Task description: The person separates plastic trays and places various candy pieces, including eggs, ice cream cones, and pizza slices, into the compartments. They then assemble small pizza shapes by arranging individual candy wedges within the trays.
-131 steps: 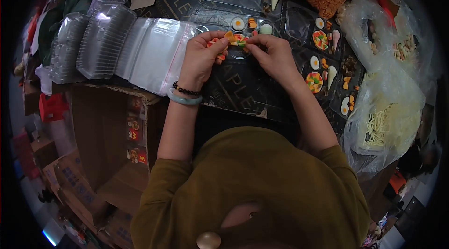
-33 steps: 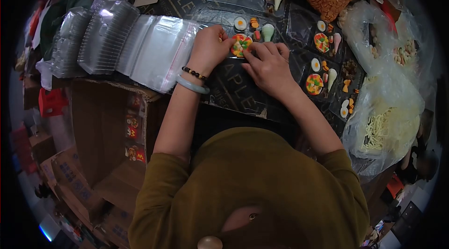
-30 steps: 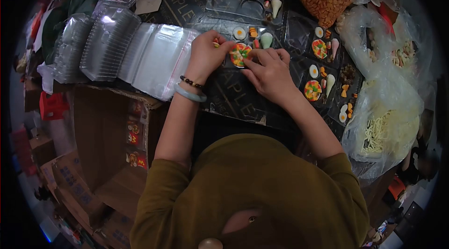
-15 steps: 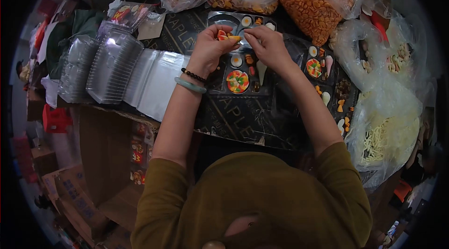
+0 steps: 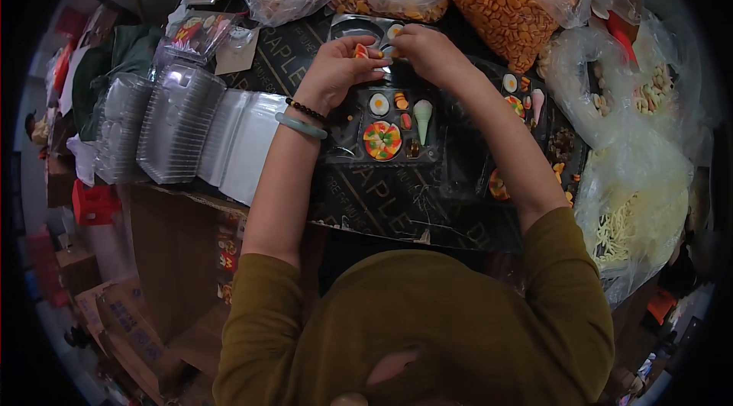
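My left hand (image 5: 340, 70) is closed around small red and orange wedges (image 5: 361, 50) that look like toy pizza slices. Close beside it, my right hand (image 5: 434, 56) has its fingers pressed together near a fried-egg piece (image 5: 395, 30); anything in them is hidden. Both hands are over a clear plastic tray (image 5: 347, 27), which they partly cover. Nearer to me, another clear tray holds a round pizza (image 5: 382, 140) of coloured slices, a fried egg (image 5: 379, 104), a burger-like piece (image 5: 402, 101) and a green ice-cream cone (image 5: 422, 122).
Stacked clear plastic trays (image 5: 179, 127) stand at the left. Bags of orange pieces (image 5: 500, 9) line the back, and a bag of pale strands (image 5: 622, 230) lies at the right. Beside my right forearm are more filled trays with a pink cone (image 5: 537, 104). An open cardboard box (image 5: 164, 261) is below left.
My right hand has moved from my left fingertips to beside the fried egg in the far tray. My left hand still holds the wedges. The view has shifted slightly.
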The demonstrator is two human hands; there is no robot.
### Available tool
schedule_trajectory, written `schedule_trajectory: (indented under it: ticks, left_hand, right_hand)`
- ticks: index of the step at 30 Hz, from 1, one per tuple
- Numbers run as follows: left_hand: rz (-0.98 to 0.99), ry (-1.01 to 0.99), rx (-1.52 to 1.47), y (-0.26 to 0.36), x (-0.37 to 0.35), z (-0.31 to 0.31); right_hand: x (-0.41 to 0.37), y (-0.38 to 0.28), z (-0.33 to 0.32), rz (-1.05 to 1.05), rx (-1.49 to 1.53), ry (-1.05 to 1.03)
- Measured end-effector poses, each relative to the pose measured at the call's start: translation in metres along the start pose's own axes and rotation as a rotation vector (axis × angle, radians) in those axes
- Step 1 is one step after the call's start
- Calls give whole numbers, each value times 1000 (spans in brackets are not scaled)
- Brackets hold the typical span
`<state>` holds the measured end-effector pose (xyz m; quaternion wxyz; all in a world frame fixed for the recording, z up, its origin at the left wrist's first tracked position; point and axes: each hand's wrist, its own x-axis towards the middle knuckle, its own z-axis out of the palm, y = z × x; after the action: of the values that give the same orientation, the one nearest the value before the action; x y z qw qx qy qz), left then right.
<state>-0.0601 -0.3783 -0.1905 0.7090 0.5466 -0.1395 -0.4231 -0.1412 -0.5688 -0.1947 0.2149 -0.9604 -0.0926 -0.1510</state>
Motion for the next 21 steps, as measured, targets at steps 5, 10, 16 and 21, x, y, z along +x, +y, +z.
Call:
schedule_trajectory:
  ticks: [5, 10, 16, 21]
  left_hand:
    - [26, -119, 8, -2, 2, 9]
    - [21, -172, 65, 1, 2, 12]
    - [161, 96, 829, 1, 23, 5]
    - [602, 136, 1208, -21, 53, 6]
  right_hand:
    - [0, -25, -8, 147, 434, 78]
    - [1, -22, -18, 429, 652, 7]
    - [-12, -6, -15, 445, 357, 20]
    - [-18, -4, 0, 338, 0, 116]
